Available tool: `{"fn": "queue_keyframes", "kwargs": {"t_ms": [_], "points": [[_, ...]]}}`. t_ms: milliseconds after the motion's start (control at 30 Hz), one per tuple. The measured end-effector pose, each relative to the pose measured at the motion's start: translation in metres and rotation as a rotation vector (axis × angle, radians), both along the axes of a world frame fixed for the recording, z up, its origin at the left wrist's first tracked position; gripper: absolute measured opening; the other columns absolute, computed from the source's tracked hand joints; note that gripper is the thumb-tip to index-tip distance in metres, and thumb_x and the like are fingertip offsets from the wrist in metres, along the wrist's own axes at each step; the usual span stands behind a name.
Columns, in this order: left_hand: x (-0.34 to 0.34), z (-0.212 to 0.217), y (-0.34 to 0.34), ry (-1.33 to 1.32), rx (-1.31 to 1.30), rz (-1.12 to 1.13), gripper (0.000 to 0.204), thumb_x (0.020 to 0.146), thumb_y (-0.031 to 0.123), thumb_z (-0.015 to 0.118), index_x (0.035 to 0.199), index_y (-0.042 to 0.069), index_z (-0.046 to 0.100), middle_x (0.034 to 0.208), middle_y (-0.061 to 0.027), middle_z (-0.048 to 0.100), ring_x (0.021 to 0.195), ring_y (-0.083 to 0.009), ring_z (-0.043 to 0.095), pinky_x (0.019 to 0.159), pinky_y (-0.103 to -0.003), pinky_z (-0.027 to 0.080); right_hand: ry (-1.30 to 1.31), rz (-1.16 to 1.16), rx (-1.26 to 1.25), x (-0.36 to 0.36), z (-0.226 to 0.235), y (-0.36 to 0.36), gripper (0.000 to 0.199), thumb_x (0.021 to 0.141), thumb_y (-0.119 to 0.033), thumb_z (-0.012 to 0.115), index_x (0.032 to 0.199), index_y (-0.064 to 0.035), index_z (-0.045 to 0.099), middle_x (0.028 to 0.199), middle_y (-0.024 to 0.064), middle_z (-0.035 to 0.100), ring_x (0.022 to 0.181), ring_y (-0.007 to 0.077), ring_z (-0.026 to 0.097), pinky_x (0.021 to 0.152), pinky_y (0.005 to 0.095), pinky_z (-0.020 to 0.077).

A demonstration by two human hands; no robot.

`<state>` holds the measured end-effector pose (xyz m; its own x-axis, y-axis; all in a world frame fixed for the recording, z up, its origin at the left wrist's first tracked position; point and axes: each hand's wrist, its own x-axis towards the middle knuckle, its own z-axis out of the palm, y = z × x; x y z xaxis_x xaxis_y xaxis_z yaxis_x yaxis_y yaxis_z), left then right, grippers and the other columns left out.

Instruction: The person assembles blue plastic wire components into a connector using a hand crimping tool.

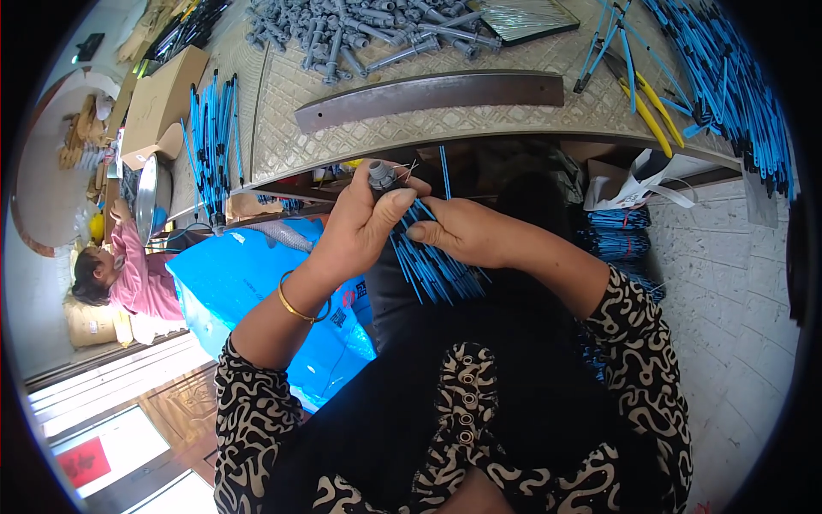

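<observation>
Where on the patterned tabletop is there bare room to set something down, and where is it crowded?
Bare: the tabletop strip between the metal bar and the near edge, and left of the bar. Crowded: grey plugs at the back, blue sticks on the right.

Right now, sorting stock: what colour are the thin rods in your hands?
Blue rods, seen in the head view.

Upper ends of the blue rods disappearing inside the left hand, grey fitting mostly covered by fingers, right-side blue rod pile running into the dark rim.
</observation>
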<state>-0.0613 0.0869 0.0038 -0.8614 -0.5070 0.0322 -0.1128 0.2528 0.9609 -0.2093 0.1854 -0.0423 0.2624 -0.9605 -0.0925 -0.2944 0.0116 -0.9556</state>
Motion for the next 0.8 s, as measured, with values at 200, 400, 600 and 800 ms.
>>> {"fn": "queue_keyframes", "kwargs": {"t_ms": [200,400,600,800], "points": [[-0.007,-0.007,-0.005,-0.029,-0.068,0.071,0.026,0.093,0.024,0.049,0.097,-0.002,0.047,0.089,-0.0122,0.064,0.082,-0.0169,0.059,0.078,-0.028,0.045,-0.039,-0.336,-0.138,0.020,-0.006,0.011,0.042,0.092,-0.039,0.043,0.100,0.0023,0.048,0.076,0.0209,0.057,0.073,0.0361,0.059,0.065,0.0394,0.0453],[-0.009,-0.007,-0.014,0.009,0.231,0.176,0.023,0.092,0.022,0.049,0.096,0.000,0.048,0.090,-0.0134,0.064,0.082,-0.0178,0.060,0.076,-0.027,0.046,0.185,-0.566,-0.365,0.023,-0.010,0.013,0.027,0.092,-0.028,0.046,0.097,-0.0020,0.049,0.072,0.0183,0.056,0.071,0.0375,0.058,0.060,0.0417,0.0443],[-0.010,-0.012,-0.020,0.168,0.513,0.129,0.028,0.092,0.023,0.041,0.101,-0.002,0.046,0.099,-0.0254,0.060,0.095,-0.0305,0.060,0.086,-0.038,0.046,0.141,-0.435,-0.214,0.013,-0.008,0.000,0.021,0.092,-0.025,0.046,0.088,-0.0046,0.049,0.067,0.0184,0.055,0.067,0.0377,0.056,0.058,0.0426,0.0433],[-0.003,-0.015,-0.022,0.261,0.550,0.034,0.030,0.091,0.024,0.040,0.100,-0.004,0.046,0.102,-0.0276,0.059,0.098,-0.0327,0.058,0.088,-0.040,0.045,0.048,-0.300,-0.157,0.010,-0.003,-0.006,0.024,0.092,-0.026,0.045,0.084,-0.0035,0.048,0.068,0.0190,0.055,0.065,0.0382,0.056,0.057,0.0435,0.0427]]}}
